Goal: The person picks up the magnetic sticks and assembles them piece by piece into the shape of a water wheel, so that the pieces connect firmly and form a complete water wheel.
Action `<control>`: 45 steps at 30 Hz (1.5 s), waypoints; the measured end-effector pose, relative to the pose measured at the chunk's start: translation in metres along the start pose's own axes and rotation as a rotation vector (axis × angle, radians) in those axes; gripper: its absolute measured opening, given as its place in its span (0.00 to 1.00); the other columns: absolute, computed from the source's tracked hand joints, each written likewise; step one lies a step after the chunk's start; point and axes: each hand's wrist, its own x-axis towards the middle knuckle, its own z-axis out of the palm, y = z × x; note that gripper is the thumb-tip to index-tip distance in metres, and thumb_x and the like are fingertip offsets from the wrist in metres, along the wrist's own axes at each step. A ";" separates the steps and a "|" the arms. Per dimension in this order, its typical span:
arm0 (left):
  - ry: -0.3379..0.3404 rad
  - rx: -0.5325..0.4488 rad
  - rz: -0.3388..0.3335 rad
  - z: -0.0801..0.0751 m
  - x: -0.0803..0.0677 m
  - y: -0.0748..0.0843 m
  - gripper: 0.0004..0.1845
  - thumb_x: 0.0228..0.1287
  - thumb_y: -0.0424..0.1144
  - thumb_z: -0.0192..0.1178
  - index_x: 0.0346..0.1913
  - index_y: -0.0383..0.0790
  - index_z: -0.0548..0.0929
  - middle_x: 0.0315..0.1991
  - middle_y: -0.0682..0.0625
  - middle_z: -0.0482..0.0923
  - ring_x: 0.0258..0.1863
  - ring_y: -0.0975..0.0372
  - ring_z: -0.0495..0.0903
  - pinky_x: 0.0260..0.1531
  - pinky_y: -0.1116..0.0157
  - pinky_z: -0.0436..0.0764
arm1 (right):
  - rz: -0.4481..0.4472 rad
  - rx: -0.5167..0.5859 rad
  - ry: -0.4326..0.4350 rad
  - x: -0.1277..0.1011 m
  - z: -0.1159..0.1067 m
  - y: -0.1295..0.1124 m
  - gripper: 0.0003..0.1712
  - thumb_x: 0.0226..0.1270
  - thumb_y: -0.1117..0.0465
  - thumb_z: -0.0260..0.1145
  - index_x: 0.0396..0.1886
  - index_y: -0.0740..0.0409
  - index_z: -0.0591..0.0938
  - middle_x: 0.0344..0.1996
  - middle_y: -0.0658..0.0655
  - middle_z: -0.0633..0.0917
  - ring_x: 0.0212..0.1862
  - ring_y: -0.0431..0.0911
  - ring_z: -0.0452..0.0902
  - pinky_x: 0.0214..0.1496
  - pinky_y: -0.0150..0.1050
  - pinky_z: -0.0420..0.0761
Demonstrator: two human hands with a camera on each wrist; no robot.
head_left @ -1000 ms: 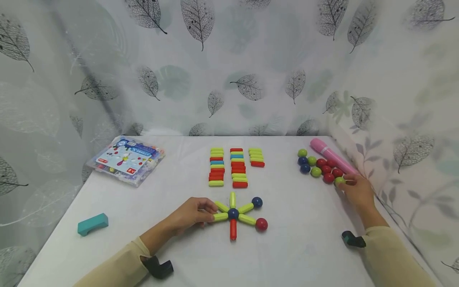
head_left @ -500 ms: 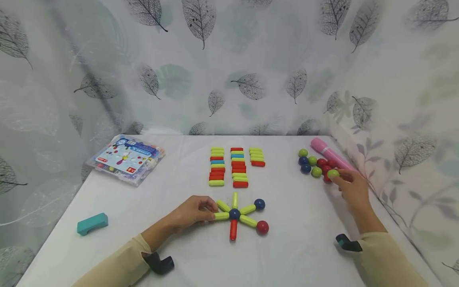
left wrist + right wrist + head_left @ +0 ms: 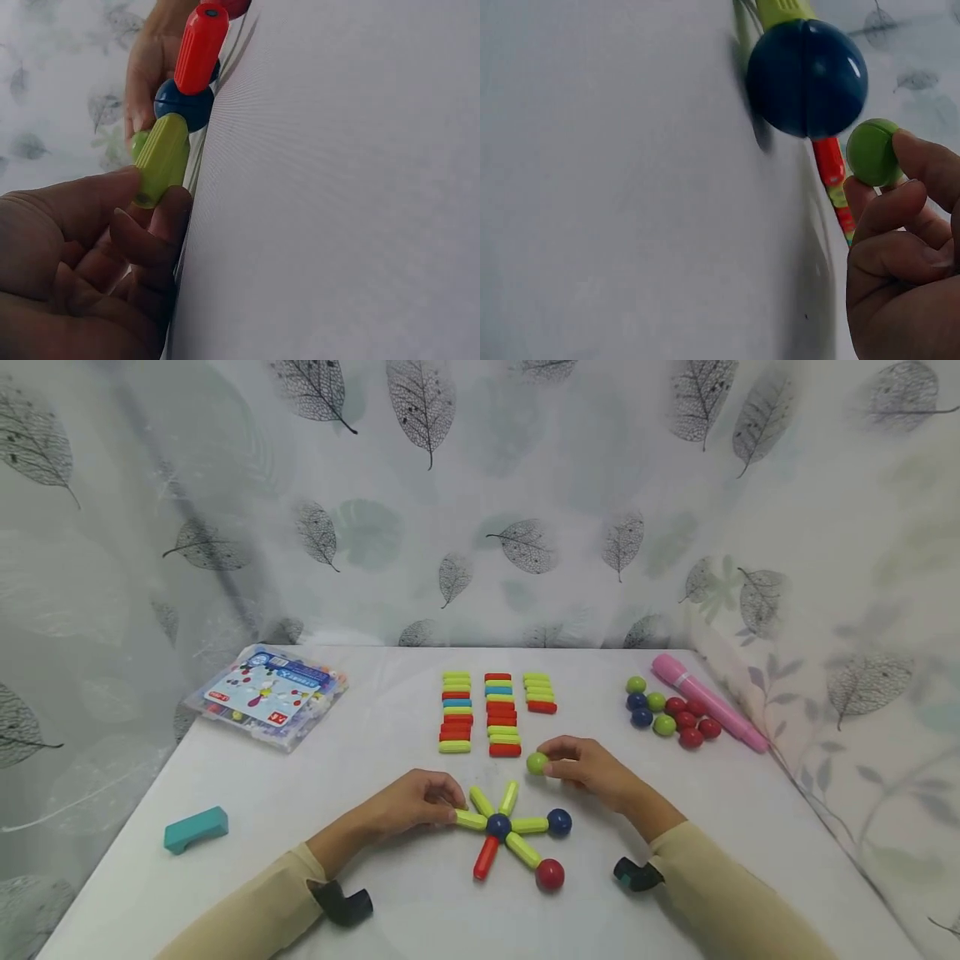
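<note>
Both hands are engaged, each in a pinch. By the left hand (image 3: 415, 802), the outer end of a ribbed yellow-green rod (image 3: 472, 820) is gripped between thumb and fingers. By the right hand (image 3: 588, 768), a glossy green ball (image 3: 537, 763) is held at the fingertips, apart from the rods.

A star-shaped assembly is set on the white tabletop (image 3: 420, 902) between the hands. At its centre, a dark blue ball (image 3: 498, 826) is ringed by six rods: five yellow-green, the gripped one included, and one red rod (image 3: 486, 857) pointed toward the near side. A dark disc is seen in the red rod's bare end in the left wrist view. The near-right spoke is capped by a red ball (image 3: 550, 875), the right spoke by a second dark blue ball (image 3: 559, 822). The other spokes are uncapped.

Well to the left, a teal notched block (image 3: 197, 830) is placed. Beyond the assembly, loose yellow-green, red and blue rods (image 3: 456, 723) are laid in three columns. At far right, green, blue and red loose balls (image 3: 686, 720) are clustered beside a pink cylinder (image 3: 708, 702). At far left, a clear plastic box (image 3: 266, 696) with a printed label is seen. The background is covered by leaf-patterned fabric (image 3: 480, 593).
</note>
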 end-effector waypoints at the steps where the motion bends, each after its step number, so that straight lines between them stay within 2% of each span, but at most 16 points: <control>1: -0.001 0.004 0.005 0.000 0.001 0.000 0.08 0.67 0.35 0.67 0.47 0.43 0.85 0.44 0.50 0.84 0.40 0.58 0.80 0.37 0.67 0.81 | 0.000 -0.015 -0.014 0.002 0.004 0.000 0.25 0.66 0.51 0.73 0.61 0.53 0.81 0.49 0.56 0.81 0.34 0.49 0.71 0.33 0.34 0.72; 8: 0.012 -0.020 0.007 0.003 0.004 0.004 0.10 0.67 0.35 0.67 0.50 0.41 0.84 0.46 0.49 0.85 0.40 0.59 0.80 0.36 0.67 0.80 | -0.015 -0.076 -0.085 0.005 0.014 -0.002 0.23 0.67 0.52 0.71 0.59 0.52 0.82 0.50 0.57 0.81 0.38 0.51 0.74 0.37 0.36 0.76; 17: 0.097 -0.058 -0.051 0.007 0.004 0.009 0.14 0.66 0.35 0.68 0.53 0.37 0.84 0.42 0.48 0.85 0.38 0.58 0.81 0.37 0.65 0.82 | 0.022 -0.046 -0.059 -0.004 0.013 0.000 0.23 0.65 0.52 0.73 0.57 0.55 0.82 0.44 0.57 0.79 0.40 0.51 0.74 0.38 0.37 0.76; 24: 0.139 -0.014 -0.110 0.013 0.009 0.014 0.14 0.66 0.43 0.68 0.52 0.42 0.86 0.41 0.51 0.84 0.38 0.58 0.80 0.37 0.65 0.81 | 0.034 -0.023 -0.047 -0.009 0.013 0.003 0.24 0.65 0.51 0.73 0.57 0.54 0.82 0.43 0.57 0.79 0.37 0.51 0.73 0.35 0.36 0.74; 29: 0.153 0.016 -0.141 0.016 0.015 0.017 0.14 0.66 0.44 0.68 0.51 0.44 0.86 0.40 0.52 0.85 0.38 0.59 0.81 0.36 0.64 0.81 | 0.045 0.000 -0.049 -0.011 0.014 0.006 0.24 0.65 0.52 0.74 0.57 0.55 0.82 0.41 0.57 0.79 0.34 0.50 0.72 0.31 0.34 0.71; 32: 0.141 0.043 -0.164 0.016 0.017 0.019 0.14 0.65 0.44 0.68 0.51 0.46 0.85 0.40 0.53 0.85 0.39 0.59 0.82 0.38 0.64 0.81 | 0.041 0.008 -0.050 -0.012 0.015 0.007 0.24 0.65 0.52 0.74 0.57 0.55 0.82 0.41 0.56 0.79 0.33 0.49 0.71 0.29 0.34 0.69; 37: 0.069 0.078 -0.175 0.016 0.019 0.024 0.16 0.64 0.45 0.69 0.53 0.49 0.84 0.41 0.53 0.85 0.41 0.58 0.81 0.41 0.61 0.81 | 0.033 0.013 -0.056 -0.012 0.016 0.009 0.24 0.65 0.52 0.74 0.57 0.56 0.82 0.41 0.56 0.80 0.33 0.49 0.71 0.28 0.33 0.69; 45: 0.004 0.042 -0.148 0.017 0.020 0.027 0.18 0.64 0.38 0.70 0.56 0.44 0.82 0.42 0.52 0.88 0.42 0.59 0.84 0.42 0.62 0.82 | 0.027 0.007 -0.060 -0.013 0.015 0.009 0.24 0.65 0.52 0.74 0.57 0.56 0.82 0.41 0.56 0.79 0.34 0.49 0.72 0.29 0.34 0.70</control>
